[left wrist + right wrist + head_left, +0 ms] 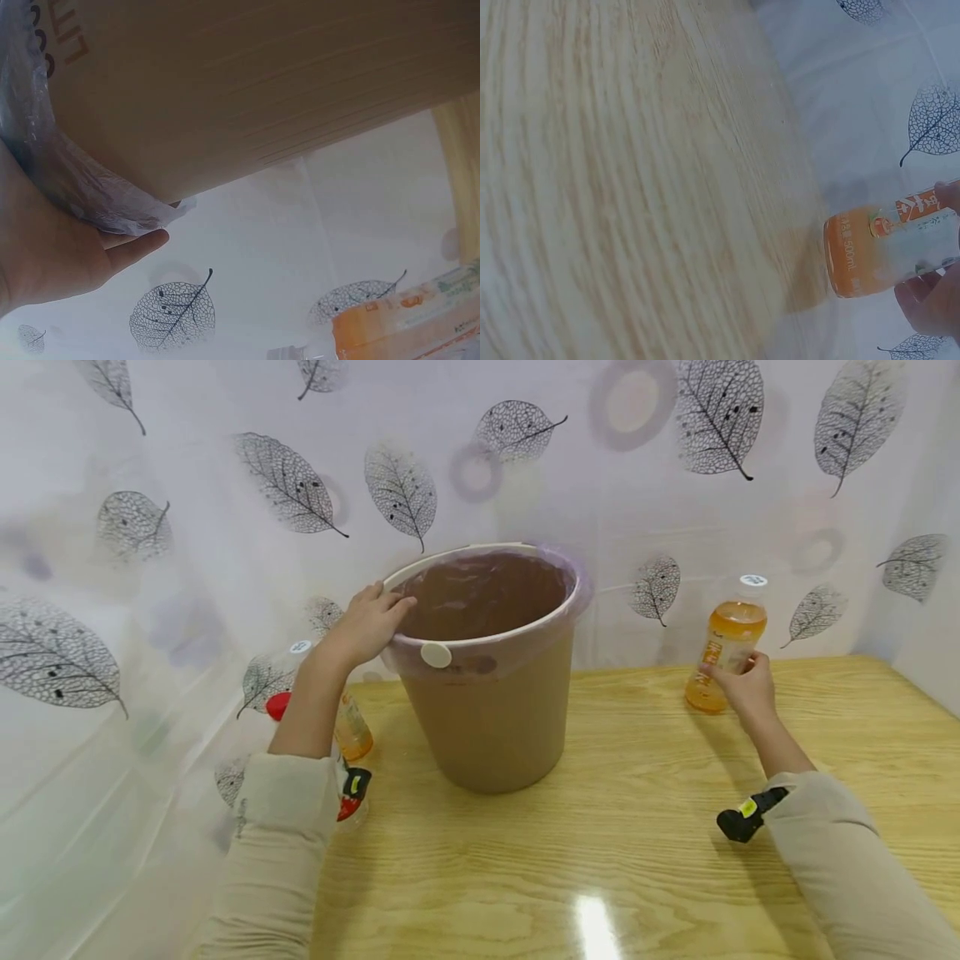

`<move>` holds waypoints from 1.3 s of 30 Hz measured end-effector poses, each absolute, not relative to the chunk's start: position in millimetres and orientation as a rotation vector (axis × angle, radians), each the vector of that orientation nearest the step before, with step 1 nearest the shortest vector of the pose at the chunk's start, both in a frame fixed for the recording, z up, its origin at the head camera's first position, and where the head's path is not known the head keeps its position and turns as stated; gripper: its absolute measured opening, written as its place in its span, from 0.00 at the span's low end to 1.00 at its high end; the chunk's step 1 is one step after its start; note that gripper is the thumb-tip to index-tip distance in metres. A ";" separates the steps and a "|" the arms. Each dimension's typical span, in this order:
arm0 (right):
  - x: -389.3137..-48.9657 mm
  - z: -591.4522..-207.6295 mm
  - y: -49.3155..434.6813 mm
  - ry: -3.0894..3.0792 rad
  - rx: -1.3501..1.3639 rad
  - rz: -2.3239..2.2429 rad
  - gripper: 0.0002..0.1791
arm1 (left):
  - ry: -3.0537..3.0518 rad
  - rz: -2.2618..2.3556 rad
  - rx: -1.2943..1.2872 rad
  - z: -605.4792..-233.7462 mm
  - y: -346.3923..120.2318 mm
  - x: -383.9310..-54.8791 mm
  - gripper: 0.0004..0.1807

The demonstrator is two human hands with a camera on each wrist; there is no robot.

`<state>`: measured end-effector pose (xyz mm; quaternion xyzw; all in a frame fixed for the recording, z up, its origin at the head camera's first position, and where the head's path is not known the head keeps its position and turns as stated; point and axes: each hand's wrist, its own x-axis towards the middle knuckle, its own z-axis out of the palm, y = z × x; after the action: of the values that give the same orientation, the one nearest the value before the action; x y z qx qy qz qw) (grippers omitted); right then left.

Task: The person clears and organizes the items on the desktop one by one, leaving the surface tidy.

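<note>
A tan trash bin [495, 718] lined with a thin translucent bag [573, 581] stands upright on the wooden table [637, 860]. My left hand [369, 625] grips its near-left rim, fingers bent over the edge. In the left wrist view, one digit of the left hand [67, 255] lies outside the rim along the bag's edge; the other fingers are hidden. Off to the right, my right hand [746, 689] holds a white-capped bottle of orange drink [731, 627] by its lower half, its top tilted slightly right. The right wrist view shows the bottle's base [847, 255] close over the tabletop.
Behind my left forearm stands another orange drink bottle [352, 731], partly hidden. A red cap [277, 705] shows left of that arm, and another red part [348, 808] below the wrist. A leaf-patterned curtain [442, 410] hangs along the table's back and left side.
</note>
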<state>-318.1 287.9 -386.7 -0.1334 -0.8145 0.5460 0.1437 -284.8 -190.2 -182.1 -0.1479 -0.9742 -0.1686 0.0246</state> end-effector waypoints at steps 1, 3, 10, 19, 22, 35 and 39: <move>-317.3 -386.2 287.8 -2.350 -0.383 1.571 0.48 | -3.014 -0.522 -0.456 -182.1 -190.2 -284.8 0.32; -315.4 -384.9 287.5 -2.353 -0.376 1.576 0.48 | -3.017 -0.523 -0.453 -182.1 -190.4 -284.9 0.32; -308.9 -377.5 285.3 -2.348 -0.346 1.643 0.50 | -3.002 -0.510 -0.476 -183.0 -191.0 -286.8 0.32; -298.7 -365.6 280.1 -2.359 -0.277 1.677 0.51 | -3.003 -0.469 -0.497 -183.3 -191.7 -290.0 0.30; -294.6 -362.0 277.9 -2.367 -0.259 1.665 0.50 | -3.007 -0.474 -0.490 -182.9 -191.7 -289.8 0.31; -277.6 -348.7 267.4 -2.373 -0.179 1.687 0.48 | -3.029 -0.498 -0.459 -183.0 -192.1 -292.9 0.32; -273.8 -342.2 264.4 -2.375 -0.147 1.699 0.49 | -3.022 -0.481 -0.473 -182.4 -192.0 -292.6 0.31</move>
<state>-273.8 264.4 -342.2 -0.0500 -0.8075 0.5777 0.1084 -292.6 -192.0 -182.4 -0.1527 -0.9757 -0.1552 0.0229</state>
